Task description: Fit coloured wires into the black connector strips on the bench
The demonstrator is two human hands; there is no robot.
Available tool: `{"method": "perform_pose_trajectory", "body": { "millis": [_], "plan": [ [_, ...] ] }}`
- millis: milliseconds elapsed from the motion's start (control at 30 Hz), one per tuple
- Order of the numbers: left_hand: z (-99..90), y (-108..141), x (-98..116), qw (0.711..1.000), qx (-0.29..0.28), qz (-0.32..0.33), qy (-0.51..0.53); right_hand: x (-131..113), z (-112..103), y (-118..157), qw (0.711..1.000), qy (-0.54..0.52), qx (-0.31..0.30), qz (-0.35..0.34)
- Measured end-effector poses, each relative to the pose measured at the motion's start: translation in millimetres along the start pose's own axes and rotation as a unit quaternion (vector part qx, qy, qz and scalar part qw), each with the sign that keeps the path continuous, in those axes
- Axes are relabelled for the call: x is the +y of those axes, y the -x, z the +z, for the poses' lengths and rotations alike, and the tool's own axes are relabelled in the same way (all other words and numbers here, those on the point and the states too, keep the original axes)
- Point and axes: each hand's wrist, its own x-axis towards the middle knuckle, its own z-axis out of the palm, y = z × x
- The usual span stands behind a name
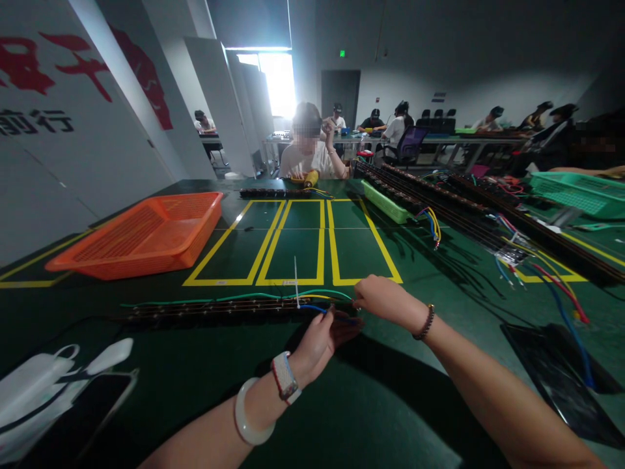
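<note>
A long dark strip assembly lies across the green table in front of me. A green wire runs along its top, and a white cable tie stands up near its right end. My left hand, with a watch and a pale bangle, pinches the blue wire at that end, its other fingers under the wires. Just to the right, my right hand is closed at the tip of the green wire; its fingertips are partly hidden.
An orange basket sits at left beyond the strip. A green tray and more wired strips lie at right. White items and a dark phone-like slab are near left. A person sits opposite.
</note>
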Motion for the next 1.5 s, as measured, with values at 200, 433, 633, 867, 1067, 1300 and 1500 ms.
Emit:
{"method": "perform_pose_trajectory", "body": {
  "millis": [200, 433, 633, 867, 1067, 1300, 1500],
  "plan": [
    [2.3, 3.2, -0.2, 0.999, 0.018, 0.006, -0.025, -2.0, 0.7, -1.8, 0.998, 0.0, 0.031, 0.049],
    [4.2, 5.5, -0.4, 0.998, 0.018, 0.018, -0.053, 3.4, 6.7, -8.9, 0.995, -0.06, -0.079, 0.006],
    [1.2, 4.6, 0.3, 0.998, 0.019, 0.006, -0.056, 0.5, 15.8, -13.6, 0.994, -0.061, -0.091, 0.029],
    [-1.8, 1.3, -1.7, 1.0, -0.009, 0.008, -0.021, -16.2, -6.8, 12.5, 1.0, -0.009, 0.013, 0.017],
    [-1.5, -0.7, -3.0, 1.0, 0.009, 0.012, 0.006, -32.2, 6.2, 19.7, 0.995, -0.015, 0.019, -0.094],
    [0.7, 3.1, -1.8, 0.999, -0.024, 0.005, -0.031, -19.4, 9.0, 12.3, 0.988, -0.044, 0.04, -0.14],
    [1.2, 10.7, -5.4, 0.996, -0.031, -0.038, -0.068, -9.5, 6.2, 2.8, 0.99, -0.073, -0.007, -0.119]
  ]
}}
